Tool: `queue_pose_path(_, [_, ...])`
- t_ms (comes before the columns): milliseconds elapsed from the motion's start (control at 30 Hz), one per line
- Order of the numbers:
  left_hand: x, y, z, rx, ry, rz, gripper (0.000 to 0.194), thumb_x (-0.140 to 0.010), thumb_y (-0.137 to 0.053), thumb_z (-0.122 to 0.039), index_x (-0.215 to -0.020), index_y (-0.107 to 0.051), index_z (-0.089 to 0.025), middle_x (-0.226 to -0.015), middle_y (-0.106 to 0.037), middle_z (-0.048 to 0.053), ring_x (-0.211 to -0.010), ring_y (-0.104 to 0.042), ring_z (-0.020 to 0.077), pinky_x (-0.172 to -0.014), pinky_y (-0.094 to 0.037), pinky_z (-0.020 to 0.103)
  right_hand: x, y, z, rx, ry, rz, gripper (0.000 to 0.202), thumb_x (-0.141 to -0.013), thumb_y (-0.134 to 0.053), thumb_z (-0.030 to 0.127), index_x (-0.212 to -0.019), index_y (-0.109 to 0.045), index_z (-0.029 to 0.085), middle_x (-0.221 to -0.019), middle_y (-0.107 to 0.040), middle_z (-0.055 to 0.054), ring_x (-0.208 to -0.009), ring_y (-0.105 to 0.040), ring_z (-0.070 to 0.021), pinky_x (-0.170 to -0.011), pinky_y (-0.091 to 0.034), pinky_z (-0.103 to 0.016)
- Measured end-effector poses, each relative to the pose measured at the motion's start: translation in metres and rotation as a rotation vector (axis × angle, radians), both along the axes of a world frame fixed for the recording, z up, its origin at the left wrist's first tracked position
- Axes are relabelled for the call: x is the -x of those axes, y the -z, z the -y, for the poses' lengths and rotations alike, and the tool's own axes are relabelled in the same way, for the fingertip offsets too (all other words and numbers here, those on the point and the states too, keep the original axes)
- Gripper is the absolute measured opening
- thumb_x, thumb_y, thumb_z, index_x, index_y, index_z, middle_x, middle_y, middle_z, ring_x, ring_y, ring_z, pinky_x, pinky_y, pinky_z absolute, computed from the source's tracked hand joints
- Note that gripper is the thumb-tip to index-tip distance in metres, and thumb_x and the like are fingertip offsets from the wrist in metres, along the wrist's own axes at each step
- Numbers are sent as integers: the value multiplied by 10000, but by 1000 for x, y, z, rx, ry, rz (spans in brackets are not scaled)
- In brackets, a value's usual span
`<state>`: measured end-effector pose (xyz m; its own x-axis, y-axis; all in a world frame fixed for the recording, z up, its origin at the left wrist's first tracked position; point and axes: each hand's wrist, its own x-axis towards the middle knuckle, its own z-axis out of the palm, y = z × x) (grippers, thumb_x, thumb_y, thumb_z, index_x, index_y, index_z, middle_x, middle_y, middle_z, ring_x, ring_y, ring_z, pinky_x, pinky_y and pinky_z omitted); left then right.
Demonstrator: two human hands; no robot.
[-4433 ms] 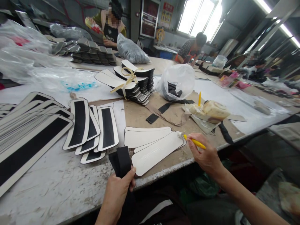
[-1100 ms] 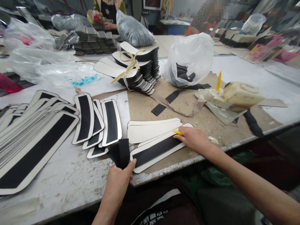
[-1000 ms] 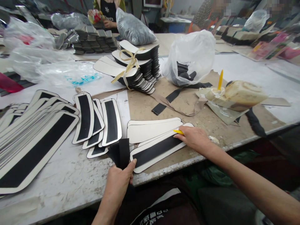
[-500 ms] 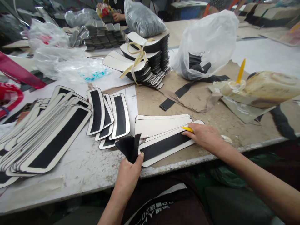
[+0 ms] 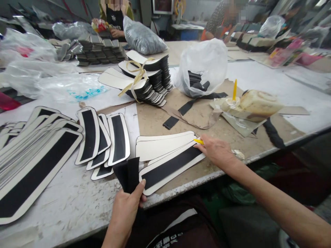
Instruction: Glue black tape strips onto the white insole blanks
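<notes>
Your left hand (image 5: 128,203), at the bench's front edge, is closed round a folded black band (image 5: 129,174), with its thumb at the near left end of a white panel (image 5: 178,172). Whether that thumb presses the panel or only the band is hard to tell from here. Your right hand (image 5: 217,151) pinches a yellow tool (image 5: 198,141) and covers the panel's other end, its fingers bent down over it.

The panel lies aslant along the front edge of the bench (image 5: 85,203), a black strip (image 5: 170,166) running along its face. Just behind it, plain white panels (image 5: 162,148) overlap on a brown sheet (image 5: 150,120). To your left, a small group of striped panels (image 5: 119,137) sits beside a long fan of them (image 5: 38,172) that reaches the bench's left side. Further back stand tied stacks (image 5: 152,79) and a white plastic bag (image 5: 204,58); a stained container (image 5: 261,103) lies nearer the right side, with a second yellow tool (image 5: 234,89) upright by it.
</notes>
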<state>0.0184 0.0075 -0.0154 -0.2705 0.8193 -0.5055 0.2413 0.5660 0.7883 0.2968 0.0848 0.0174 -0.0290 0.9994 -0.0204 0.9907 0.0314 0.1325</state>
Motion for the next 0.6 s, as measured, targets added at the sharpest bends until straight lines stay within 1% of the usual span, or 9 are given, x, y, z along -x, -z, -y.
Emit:
queue_pose_path(100, [3, 4, 1, -32, -27, 19, 496, -647, -638, -587, -393, -562, -168, -411, -539, 38, -463, -484, 175, -539, -361, 295, -10, -5, 3, -44, 25, -95, 238, -918, -405, 376, -893, -534, 178, -799, -668, -79, -714, -625, -211, -559, -318, -264])
queue_pose_path(200, [5, 5, 3, -70, -64, 56, 488, -625, -669, -568, -375, -546, -167, -410, -525, 31, -468, -480, 170, -532, -366, 290, -17, -8, 4, -85, 21, -196, 239, -929, -360, 330, -844, -526, 181, -814, -652, -84, -738, -603, -202, -615, -344, -267])
queue_pose_path(300, [7, 5, 6, -103, -102, 135, 451, -603, -695, -550, -412, -550, -168, -427, -528, 17, -459, -464, 157, -498, -363, 279, -19, -11, 6, -93, 21, -318, 281, -926, -334, 354, -802, -519, 184, -796, -624, -77, -731, -572, -193, -649, -359, -273])
queue_pose_path(400, [8, 1, 10, -119, -121, 171, 426, -596, -709, -529, -436, -555, -165, -429, -528, 12, -452, -462, 151, -478, -365, 270, -17, -16, 7, -13, -17, -533, 358, -916, -315, 444, -745, -510, 197, -694, -571, -19, -644, -522, -160, -613, -360, -261])
queue_pose_path(467, [8, -4, 12, -123, -128, 169, 437, -605, -711, -512, -409, -543, -159, -425, -525, 18, -456, -470, 148, -484, -373, 266, -14, -21, 9, 64, -17, -692, 373, -873, -385, 500, -674, -487, 201, -616, -517, 19, -578, -473, -135, -559, -343, -246])
queue_pose_path(533, [9, -9, 14, -126, -151, 192, 428, -597, -724, -491, -410, -545, -151, -435, -531, 21, -457, -474, 145, -477, -379, 263, -12, -24, 11, 151, 39, -852, 371, -803, -498, 516, -614, -454, 200, -550, -463, 44, -513, -418, -110, -497, -308, -233])
queue_pose_path(600, [11, -12, 15, -134, -179, 241, 381, -580, -744, -465, -473, -578, -139, -463, -547, 18, -459, -488, 147, -471, -396, 264, -9, -26, 15, 252, 128, -1032, 376, -752, -570, 517, -603, -438, 198, -497, -421, 62, -451, -361, -86, -439, -260, -222])
